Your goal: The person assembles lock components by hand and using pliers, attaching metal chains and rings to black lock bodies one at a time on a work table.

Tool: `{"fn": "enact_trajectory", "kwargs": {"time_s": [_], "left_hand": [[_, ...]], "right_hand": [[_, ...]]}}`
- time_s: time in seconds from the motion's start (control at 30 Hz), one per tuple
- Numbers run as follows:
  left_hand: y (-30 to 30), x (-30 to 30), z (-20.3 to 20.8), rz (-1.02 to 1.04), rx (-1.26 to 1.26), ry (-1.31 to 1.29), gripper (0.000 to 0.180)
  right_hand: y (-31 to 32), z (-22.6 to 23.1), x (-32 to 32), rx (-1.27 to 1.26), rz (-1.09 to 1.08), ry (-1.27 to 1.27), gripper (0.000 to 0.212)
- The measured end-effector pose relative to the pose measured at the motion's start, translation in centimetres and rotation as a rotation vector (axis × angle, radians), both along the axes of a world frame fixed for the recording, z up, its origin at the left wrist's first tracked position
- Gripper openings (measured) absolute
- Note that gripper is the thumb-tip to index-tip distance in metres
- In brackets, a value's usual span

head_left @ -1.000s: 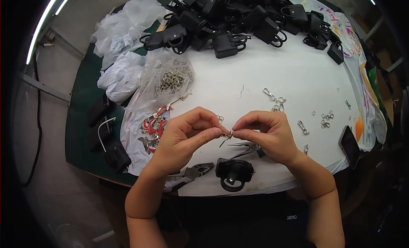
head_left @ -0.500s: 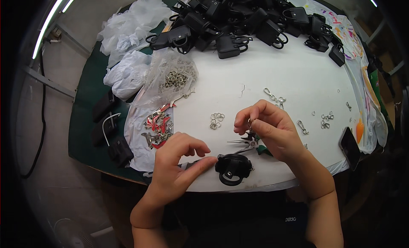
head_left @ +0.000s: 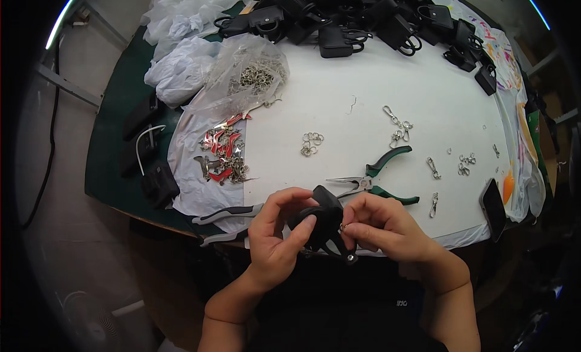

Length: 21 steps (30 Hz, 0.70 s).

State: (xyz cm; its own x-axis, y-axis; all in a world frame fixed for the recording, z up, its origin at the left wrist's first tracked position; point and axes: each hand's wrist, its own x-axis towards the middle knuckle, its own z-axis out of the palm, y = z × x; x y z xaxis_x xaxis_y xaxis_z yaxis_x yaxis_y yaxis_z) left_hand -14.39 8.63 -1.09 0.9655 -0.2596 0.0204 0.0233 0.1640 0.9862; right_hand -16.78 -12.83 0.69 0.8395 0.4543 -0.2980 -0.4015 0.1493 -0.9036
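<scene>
My left hand [head_left: 273, 240] is closed around a small black handbag [head_left: 327, 199], holding it off the table's near edge with its handle loop toward me. At the bag's right side my right hand [head_left: 390, 227] pinches a tiny metal ring, which is largely hidden by the fingertips. Just beyond the bag lie long-nose pliers [head_left: 365, 184] with dark green handles, spread apart. Grey-handled pliers [head_left: 227, 215] rest left of my left hand, their head hidden behind it. Loose metal rings [head_left: 312, 143] form a little cluster further up the white table.
Many black mini bags [head_left: 339, 40] are piled along the far edge. A clear bag of chains [head_left: 257, 77] and red-and-silver charms [head_left: 224, 152] lie left. Swivel clasps [head_left: 396, 123] are scattered right, near a phone [head_left: 493, 210] and an orange object [head_left: 508, 189].
My left hand has taken hold of the black bag and lifted it. The right hand has come down from above the pliers to the bag's side. The whole view has shifted slightly.
</scene>
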Motion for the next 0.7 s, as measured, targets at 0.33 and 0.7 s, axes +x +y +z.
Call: {"fn": "enact_trajectory", "kwargs": {"time_s": [0.33,0.7], "left_hand": [[-0.3,0.0,-1.9,-0.126,0.139,-0.342,0.025],[-0.5,0.2,-2.5,-0.062,0.128,-0.414,0.029]], "right_hand": [[1.2,-1.0,-1.7,-0.229,-0.321,-0.433,0.013],[2.4,-1.7,-1.3,-0.428,-0.427,-0.74,0.024]]}}
